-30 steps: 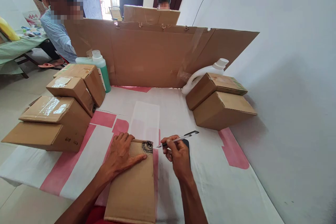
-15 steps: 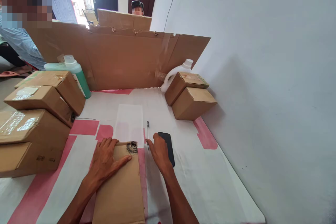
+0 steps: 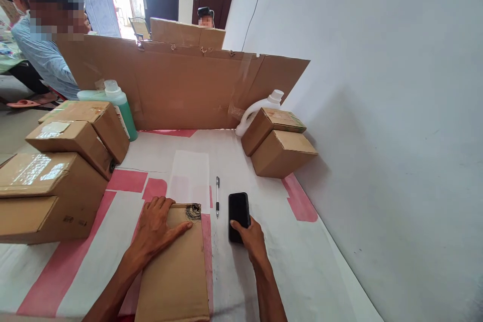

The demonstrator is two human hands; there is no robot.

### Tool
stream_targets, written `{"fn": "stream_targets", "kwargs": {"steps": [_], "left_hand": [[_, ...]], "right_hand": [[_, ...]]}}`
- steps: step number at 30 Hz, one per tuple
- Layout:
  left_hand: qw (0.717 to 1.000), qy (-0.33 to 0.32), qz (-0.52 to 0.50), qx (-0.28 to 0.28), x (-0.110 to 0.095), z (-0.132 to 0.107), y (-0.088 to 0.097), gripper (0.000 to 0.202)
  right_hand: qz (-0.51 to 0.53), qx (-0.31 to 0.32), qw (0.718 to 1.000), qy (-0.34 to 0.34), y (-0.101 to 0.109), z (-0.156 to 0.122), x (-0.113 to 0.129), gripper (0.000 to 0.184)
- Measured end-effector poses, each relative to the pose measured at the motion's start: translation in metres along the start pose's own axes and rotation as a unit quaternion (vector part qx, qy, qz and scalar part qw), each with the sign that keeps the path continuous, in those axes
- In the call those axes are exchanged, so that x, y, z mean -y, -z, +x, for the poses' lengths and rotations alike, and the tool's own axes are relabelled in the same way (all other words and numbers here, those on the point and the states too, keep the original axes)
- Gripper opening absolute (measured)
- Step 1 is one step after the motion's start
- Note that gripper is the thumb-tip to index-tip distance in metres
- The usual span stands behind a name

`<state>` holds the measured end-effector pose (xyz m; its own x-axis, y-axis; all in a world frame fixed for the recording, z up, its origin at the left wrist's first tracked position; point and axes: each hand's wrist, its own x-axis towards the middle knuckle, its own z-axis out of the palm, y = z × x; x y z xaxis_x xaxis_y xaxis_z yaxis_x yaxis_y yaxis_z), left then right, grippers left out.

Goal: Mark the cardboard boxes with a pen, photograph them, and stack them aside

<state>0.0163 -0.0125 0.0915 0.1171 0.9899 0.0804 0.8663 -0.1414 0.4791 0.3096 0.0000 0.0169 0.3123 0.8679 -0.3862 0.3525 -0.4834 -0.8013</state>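
My left hand [image 3: 160,226] lies with its fingers spread on the upper left edge of a flat brown cardboard piece [image 3: 175,271]. Dark scribbled lines mark that cardboard's top right corner, just past my thumb. On the right, a black smartphone [image 3: 238,211] is gripped by my right hand [image 3: 251,236], thumb over its face and fingers along its right side, partly hidden. Between the cardboard and the phone a clear pen with a black grip [image 3: 218,198] lies on the cloth, touched by neither hand. Beyond the cardboard rests a white sheet of paper [image 3: 190,173].
Cardboard boxes [image 3: 56,176] stand at the left beside a green bottle [image 3: 126,113]. More boxes [image 3: 283,151] and a white jug [image 3: 251,113] are at the right near the wall. A tall cardboard panel [image 3: 181,85] closes off the back. Two people are beyond it.
My right hand has let go of the pen, moved right and closed on the phone. The pen lies on the cloth. My left hand stays on the cardboard; the view has shifted slightly.
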Motion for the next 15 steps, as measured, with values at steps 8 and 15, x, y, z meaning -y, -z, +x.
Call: {"fn": "stream_targets", "kwargs": {"steps": [8,15], "left_hand": [[1.0,-0.012,0.018,0.003,0.003,-0.001,-0.002,0.049],[0.999,-0.026,0.019,-0.004,0.005,-0.002,-0.005,0.025]], "right_hand": [[0.431,0.186,0.881,-0.054,0.007,-0.083,0.044,0.049],[0.529,0.412,0.738,-0.084,-0.034,-0.121,0.101,0.07]]}}
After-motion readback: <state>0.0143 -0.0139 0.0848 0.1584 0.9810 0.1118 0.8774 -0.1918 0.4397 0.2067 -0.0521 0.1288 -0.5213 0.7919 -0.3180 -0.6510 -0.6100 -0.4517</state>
